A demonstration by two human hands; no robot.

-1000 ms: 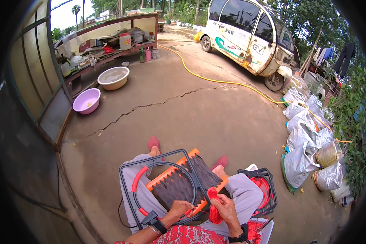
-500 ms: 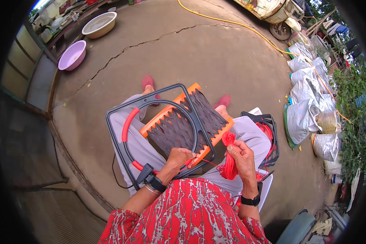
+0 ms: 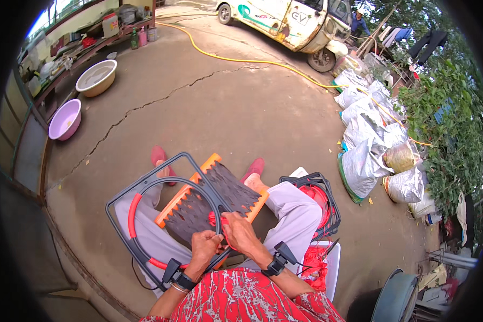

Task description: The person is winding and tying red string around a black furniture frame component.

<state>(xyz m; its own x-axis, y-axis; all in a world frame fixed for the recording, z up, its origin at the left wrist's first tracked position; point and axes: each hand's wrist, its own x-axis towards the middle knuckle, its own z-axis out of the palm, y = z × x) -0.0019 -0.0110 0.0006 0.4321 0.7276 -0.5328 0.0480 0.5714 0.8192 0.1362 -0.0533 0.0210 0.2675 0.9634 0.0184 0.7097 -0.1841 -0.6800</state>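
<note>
A black plastic frame [image 3: 110, 208] with a round ring rests tilted across my lap. Red sections [image 3: 134, 216] cover parts of the ring's left and lower side. My left hand [image 3: 205, 247] is closed at the ring's lower right edge; its fingertips are partly hidden. My right hand [image 3: 240, 233] is beside it, closed around a bundle of red cord [image 3: 213, 218] that passes through the ring opening and is mostly hidden by the fingers. Beneath the frame, between my legs, is an orange-framed stool [image 3: 179, 201] with a dark stretched mesh [image 3: 228, 185].
By my right leg lie stacked black frames [image 3: 331, 214] with red cord and a white box [image 3: 334, 263] of red cord. White sacks [image 3: 362, 166] line the right side. A yellow hose [image 3: 241, 60] crosses the concrete. Basins [image 3: 65, 119] stand left; a person [image 3: 359, 24] and a vehicle are far off.
My right hand has moved left with the red cord bundle, from beside the frame to the ring. My left hand stays at the ring's lower right. The view has tilted up and shifted right.
</note>
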